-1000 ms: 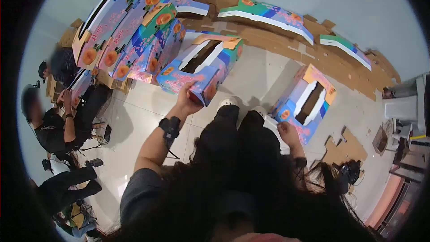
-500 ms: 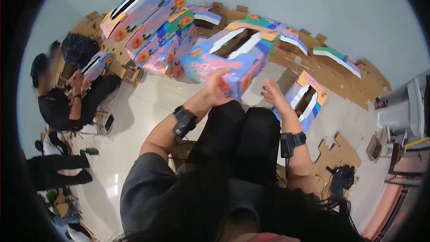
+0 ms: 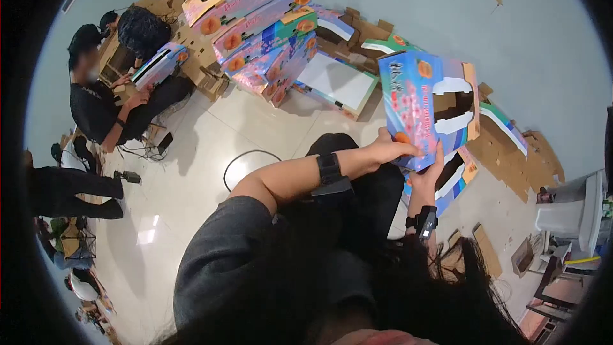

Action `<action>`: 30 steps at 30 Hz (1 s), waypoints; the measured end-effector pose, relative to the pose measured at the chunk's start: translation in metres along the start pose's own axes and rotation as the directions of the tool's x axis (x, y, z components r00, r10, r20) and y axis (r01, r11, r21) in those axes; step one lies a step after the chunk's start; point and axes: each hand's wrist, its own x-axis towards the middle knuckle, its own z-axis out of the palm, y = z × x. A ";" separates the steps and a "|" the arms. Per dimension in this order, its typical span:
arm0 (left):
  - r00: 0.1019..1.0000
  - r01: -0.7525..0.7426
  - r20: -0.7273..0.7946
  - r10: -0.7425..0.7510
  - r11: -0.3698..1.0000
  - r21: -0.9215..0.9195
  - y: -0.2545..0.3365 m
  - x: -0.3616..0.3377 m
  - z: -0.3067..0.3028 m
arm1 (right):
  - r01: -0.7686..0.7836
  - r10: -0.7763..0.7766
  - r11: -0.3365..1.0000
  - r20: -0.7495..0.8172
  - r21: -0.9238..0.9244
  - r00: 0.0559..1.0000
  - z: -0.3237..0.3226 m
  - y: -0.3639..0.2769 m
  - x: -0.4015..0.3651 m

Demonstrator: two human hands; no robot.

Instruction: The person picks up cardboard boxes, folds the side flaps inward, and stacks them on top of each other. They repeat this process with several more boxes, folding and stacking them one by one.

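A printed cardboard box (image 3: pixel 408 99), blue and pink with peach pictures, is held up in front of me, its opening framed by white flaps turned to the right. My left hand (image 3: pixel 387 147) grips the lower left corner, thumb lying over the printed side. Around the bottom edge, my right hand (image 3: pixel 426 176) has its fingers up against the box near the left thumb. Behind and below my right hand, a second printed box (image 3: pixel 466 165) with a similar opening rests on the floor, partly covered by the hand and the held box.
Stacked printed boxes (image 3: pixel 255 29) stand ahead to the left, beside a box with a white panel (image 3: pixel 338 83). Flattened cardboard (image 3: pixel 511 153) lies along the wall. At left, a seated co-worker (image 3: pixel 96 102) handles another box (image 3: pixel 159 67). A black cable (image 3: pixel 252 151) curves over the floor.
The held box has moved right and been turned, its opening now facing right. My left hand has moved right with it; my right hand, free before, has come onto the box. My view has shifted.
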 end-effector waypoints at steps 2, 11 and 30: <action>0.983 -0.134 0.138 0.120 0.986 0.100 -0.017 0.000 -0.003 | 0.041 -0.041 0.998 -0.005 0.057 0.999 -0.014 -0.007 -0.002; 0.816 -0.577 0.545 0.190 0.313 0.755 -0.034 -0.059 -0.042 | -0.012 0.019 0.999 -0.162 0.042 0.987 -0.153 -0.090 -0.011; 0.800 -0.473 0.406 -0.442 -0.048 0.880 -0.055 0.038 0.071 | -0.581 -0.474 0.213 -0.603 -0.785 0.642 -0.333 -0.100 -0.036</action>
